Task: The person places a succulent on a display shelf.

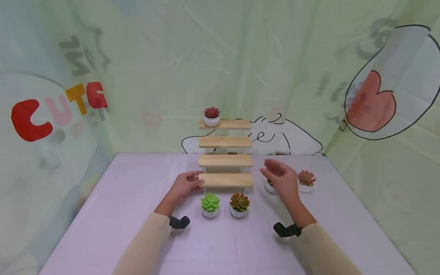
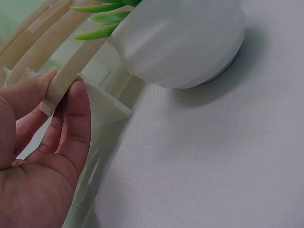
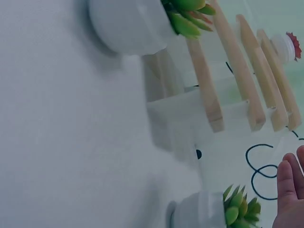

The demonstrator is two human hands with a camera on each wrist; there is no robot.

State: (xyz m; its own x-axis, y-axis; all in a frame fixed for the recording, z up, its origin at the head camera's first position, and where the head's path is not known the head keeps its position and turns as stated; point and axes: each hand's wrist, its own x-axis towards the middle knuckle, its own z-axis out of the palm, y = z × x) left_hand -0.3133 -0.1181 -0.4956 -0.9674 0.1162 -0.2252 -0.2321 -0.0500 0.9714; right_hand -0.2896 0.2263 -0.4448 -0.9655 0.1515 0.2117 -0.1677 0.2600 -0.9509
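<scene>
A small tiered wooden stand with pale slats stands mid-table. At the left end of its lowest slat, my left hand pinches the wood between thumb and fingers. My right hand is right of the stand, apart from it, fingers extended and holding nothing. Partly hidden behind that hand is a white-potted succulent, whose green leaves show in the right wrist view. Just right of the hand sits a pink succulent. On the top slat, toward its left end, stands a red succulent in a white pot.
In front of the stand are a bright green succulent and a brownish-orange succulent, both in white pots. A pale cloth covers the table. Printed curtains hang behind it and at both sides.
</scene>
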